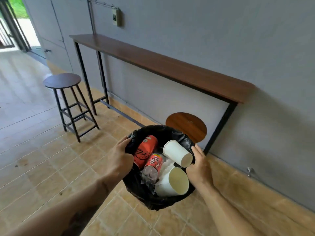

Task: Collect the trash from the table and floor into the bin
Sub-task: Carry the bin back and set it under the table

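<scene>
A bin lined with a black bag (150, 200) is held up over the tiled floor. My left hand (119, 155) grips its left rim and my right hand (199, 164) grips its right rim. Inside lie a red cola can (145, 150), a second red can (154, 163), two white paper cups (177, 153) (172, 183), and crumpled clear plastic and tissue (166, 166). The long wooden table (162, 65) against the grey wall carries nothing that I can see.
A round dark stool (62, 80) stands on the floor at the left. A second brown stool (187, 124) sits under the table just behind the bin. An open doorway (15, 26) is at the far left. Small dark marks (60, 193) spot the tiles.
</scene>
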`<control>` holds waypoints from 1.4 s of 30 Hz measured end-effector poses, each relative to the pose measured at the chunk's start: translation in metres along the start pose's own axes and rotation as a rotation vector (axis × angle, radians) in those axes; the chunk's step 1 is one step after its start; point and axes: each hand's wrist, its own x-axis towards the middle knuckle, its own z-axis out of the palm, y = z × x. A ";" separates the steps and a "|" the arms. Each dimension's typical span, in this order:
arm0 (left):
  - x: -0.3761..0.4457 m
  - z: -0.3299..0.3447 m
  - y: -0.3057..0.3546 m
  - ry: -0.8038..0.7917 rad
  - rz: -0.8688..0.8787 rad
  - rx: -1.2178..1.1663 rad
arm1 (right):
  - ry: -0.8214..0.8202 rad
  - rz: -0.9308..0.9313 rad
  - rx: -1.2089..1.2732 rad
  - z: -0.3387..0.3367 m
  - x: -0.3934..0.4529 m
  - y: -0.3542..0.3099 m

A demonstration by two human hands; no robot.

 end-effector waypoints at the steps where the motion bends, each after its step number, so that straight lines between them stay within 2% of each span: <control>1: -0.004 0.016 0.011 -0.022 0.015 0.021 | 0.028 0.026 0.000 -0.014 -0.003 0.014; 10: -0.068 0.188 0.109 -0.202 0.122 0.110 | 0.198 0.253 -0.016 -0.147 -0.022 0.162; 16: -0.105 0.312 0.162 -0.251 0.105 0.103 | 0.201 0.299 -0.022 -0.233 -0.010 0.263; 23: -0.111 0.412 0.201 -0.250 0.034 0.114 | 0.155 0.351 -0.054 -0.295 0.028 0.340; 32: -0.026 0.535 0.183 -0.322 -0.108 0.159 | 0.089 0.459 -0.047 -0.276 0.142 0.434; 38: 0.047 0.637 0.146 -0.310 -0.266 0.149 | 0.013 0.501 -0.063 -0.226 0.224 0.523; 42: 0.088 0.708 0.091 -0.300 -0.352 0.109 | -0.003 0.517 -0.037 -0.171 0.269 0.598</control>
